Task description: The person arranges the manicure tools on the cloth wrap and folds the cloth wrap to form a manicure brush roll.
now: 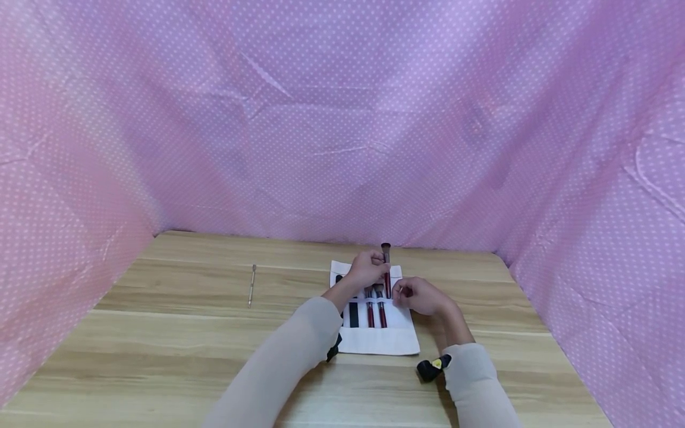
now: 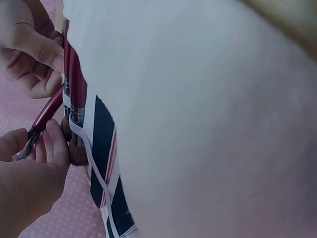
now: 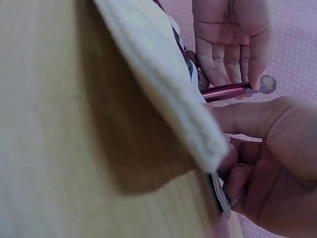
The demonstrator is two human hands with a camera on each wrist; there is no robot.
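Slim makeup brush, glossy dark-red handle, silvery metal collar, dense brownish bristles (image 1: 387, 282): over the 1 o'clock part of the flat white cloth brush case (image 1: 379, 342), bristles toward 12, handle end toward 6, by the case's thin white band (image 2: 105, 185). Left hand (image 1: 368, 268), at the case's 12 o'clock, pinches the brush near its collar, thumb against fingers. Right hand (image 1: 421, 295), at 3 o'clock, fingers curled, thumb and fingers pinching the case's edge; cannot tell whether the band is caught too.

Toward 6 from the held brush, two dark-red-handled brushes (image 1: 377, 315) sit side by side under the band, bristles toward 12; flat black strip (image 1: 354, 315) on their 9 o'clock side. Thin metallic stick (image 1: 251, 286) lies well apart, toward 9–10 o'clock, on the light wood-grain table (image 1: 187, 356). Pink white-dotted cloth (image 1: 321, 131) behind, at 12.
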